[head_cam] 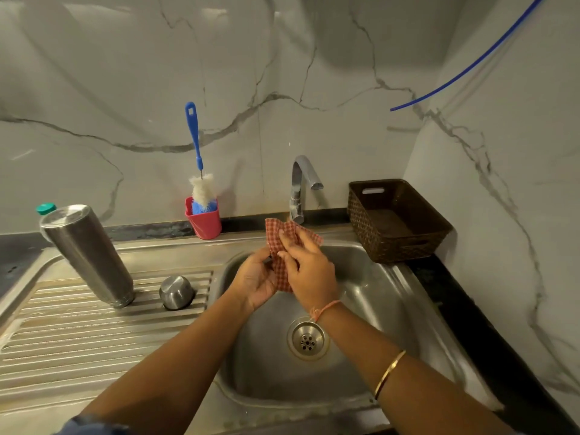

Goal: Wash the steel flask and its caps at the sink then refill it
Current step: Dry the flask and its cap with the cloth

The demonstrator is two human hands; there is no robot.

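Here, hands (282, 274) over open sink (376, 296).

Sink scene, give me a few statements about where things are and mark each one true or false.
1. Both hands, left hand and right hand, hold the checked cloth over the sink. True.
2. The flask lies in the sink. False: it stands on the drainboard.
3. The brush stands in the red cup. True.
4. The basket holds the steel cap. False: the cap sits on the drainboard, beside the flask.
5. Water runs from the tap. False: no stream shows.
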